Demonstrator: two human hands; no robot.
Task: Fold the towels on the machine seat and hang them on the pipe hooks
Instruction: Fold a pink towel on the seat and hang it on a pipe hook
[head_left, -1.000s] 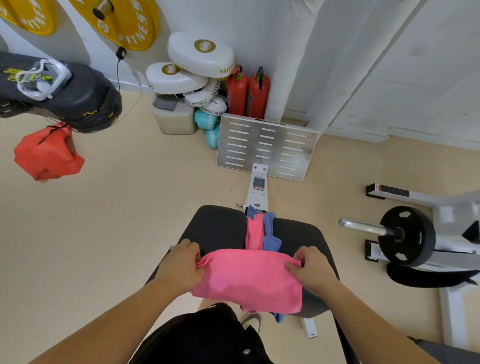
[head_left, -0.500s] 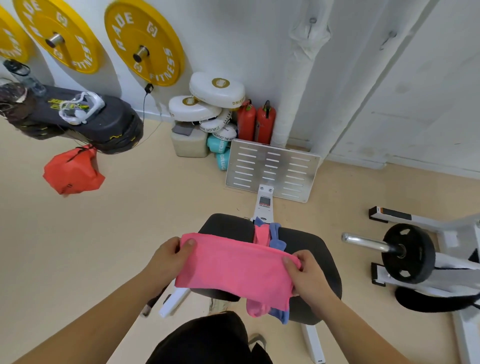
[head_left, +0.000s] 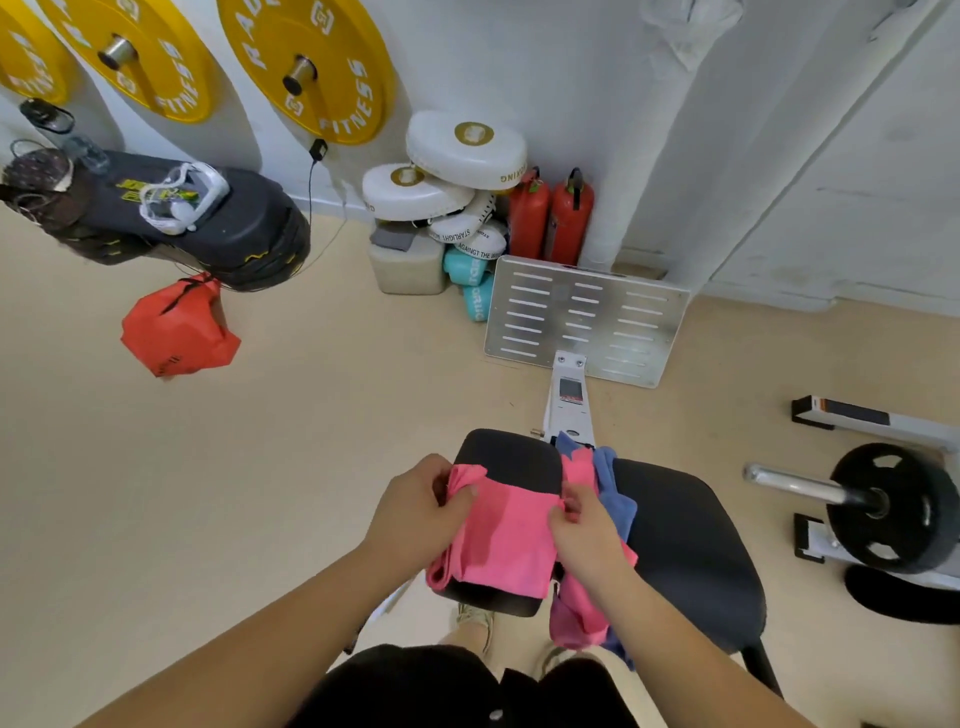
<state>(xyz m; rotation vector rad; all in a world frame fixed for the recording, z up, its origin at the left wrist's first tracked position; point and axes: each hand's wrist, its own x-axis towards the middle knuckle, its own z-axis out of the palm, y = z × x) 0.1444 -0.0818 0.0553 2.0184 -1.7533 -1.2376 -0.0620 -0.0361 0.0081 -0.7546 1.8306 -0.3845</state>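
A folded pink towel (head_left: 501, 535) lies over the left half of the black machine seat (head_left: 685, 545). My left hand (head_left: 415, 506) pinches its far left corner. My right hand (head_left: 587, 525) pinches its far right corner. Another pink towel (head_left: 579, 613) and a blue towel (head_left: 615, 499) lie in the gap between the two seat pads, partly hidden under my right hand. A white wrapped pipe (head_left: 660, 119) runs up the wall at the back; no hooks show on it.
A metal footplate (head_left: 587, 319) stands beyond the seat, with two red extinguishers (head_left: 550, 215) and white pads (head_left: 457, 166) behind it. Yellow weight plates (head_left: 306, 62) hang on the wall. A black plate on a bar (head_left: 888, 506) is at the right, a red bag (head_left: 176, 327) at the left.
The pink towel, held stretched wide above the seat before, is now narrower and lies on the left seat pad. Both hands have come closer together. The view has tilted up.
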